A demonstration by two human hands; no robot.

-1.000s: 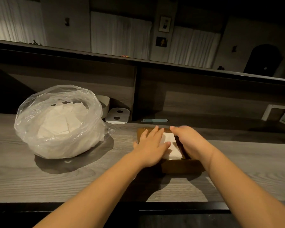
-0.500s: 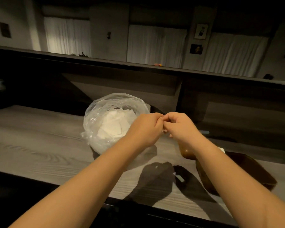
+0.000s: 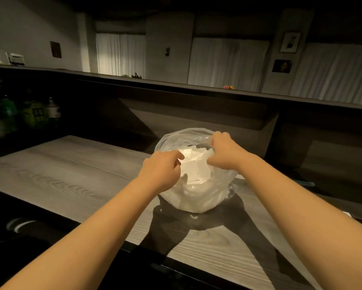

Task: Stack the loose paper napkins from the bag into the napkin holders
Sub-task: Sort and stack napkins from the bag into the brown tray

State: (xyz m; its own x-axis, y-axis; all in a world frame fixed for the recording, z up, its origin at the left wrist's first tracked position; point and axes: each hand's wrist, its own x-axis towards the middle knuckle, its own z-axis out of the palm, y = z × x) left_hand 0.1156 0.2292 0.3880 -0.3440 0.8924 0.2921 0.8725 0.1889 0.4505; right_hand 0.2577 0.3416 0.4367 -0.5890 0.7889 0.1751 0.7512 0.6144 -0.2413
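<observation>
A clear plastic bag [image 3: 198,201] full of loose white paper napkins [image 3: 193,167] stands on the grey wood-grain counter [image 3: 71,174]. Both my hands are at its open mouth. My left hand [image 3: 162,171] has its fingers curled at the near left rim and holds the plastic there. On the far right rim, my right hand [image 3: 224,152] grips the plastic with curled fingers. The mouth is spread between them, and the napkins show through the gap. No napkin holder is in view.
A raised dark ledge [image 3: 196,91] runs behind the counter. Bottles [image 3: 50,110] stand in the dark at the far left. A pale blue strip [image 3: 307,183] and a white corner [image 3: 347,214] lie to the right. The counter's dark front edge [image 3: 134,251] is near me.
My hands left the napkins in the wooden holder, met in front of me, then moved to the bag's mouth and spread apart. The view swung left, so the holder dropped out of sight.
</observation>
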